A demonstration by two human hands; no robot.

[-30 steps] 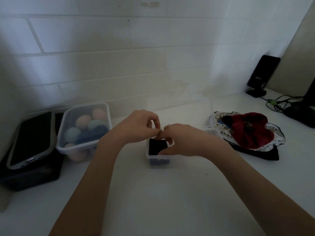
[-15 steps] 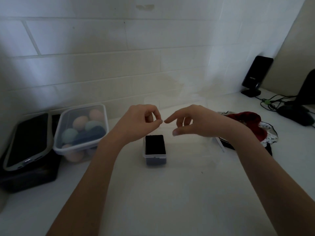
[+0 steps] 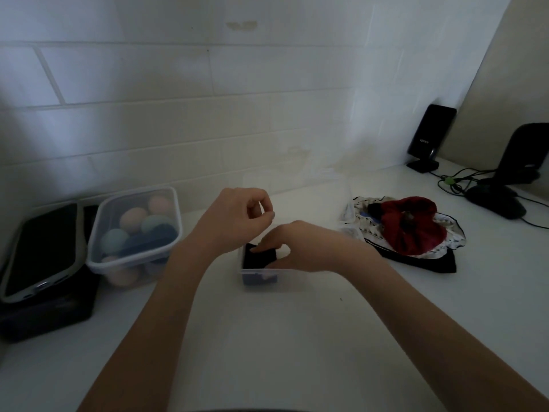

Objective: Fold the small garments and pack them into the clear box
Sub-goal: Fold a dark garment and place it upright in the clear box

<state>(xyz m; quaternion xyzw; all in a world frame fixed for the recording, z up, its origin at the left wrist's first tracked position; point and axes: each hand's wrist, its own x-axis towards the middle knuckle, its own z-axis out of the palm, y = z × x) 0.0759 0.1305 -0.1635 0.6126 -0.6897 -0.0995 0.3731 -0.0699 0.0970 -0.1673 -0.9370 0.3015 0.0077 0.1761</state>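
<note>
A small clear box (image 3: 258, 277) sits on the white counter in the middle, with a dark folded garment (image 3: 258, 259) filling its top. My right hand (image 3: 292, 248) lies over the box's right side, fingertips pressing down on the dark garment. My left hand (image 3: 237, 217) hovers just above and left of the box, fingers curled with thumb and forefinger pinched, nothing visible in them. A pile of unfolded small garments (image 3: 413, 230), red on top of white patterned and black ones, lies to the right.
A lidded clear tub (image 3: 135, 233) of pastel round items stands at the left, beside a phone (image 3: 41, 251) lying on a black box. A black speaker (image 3: 430, 136), cables and a dark stand (image 3: 505, 185) occupy the back right corner. A tiled wall runs behind.
My right hand has dropped from above the box onto the dark garment inside it. My left hand stays raised and pinched.
</note>
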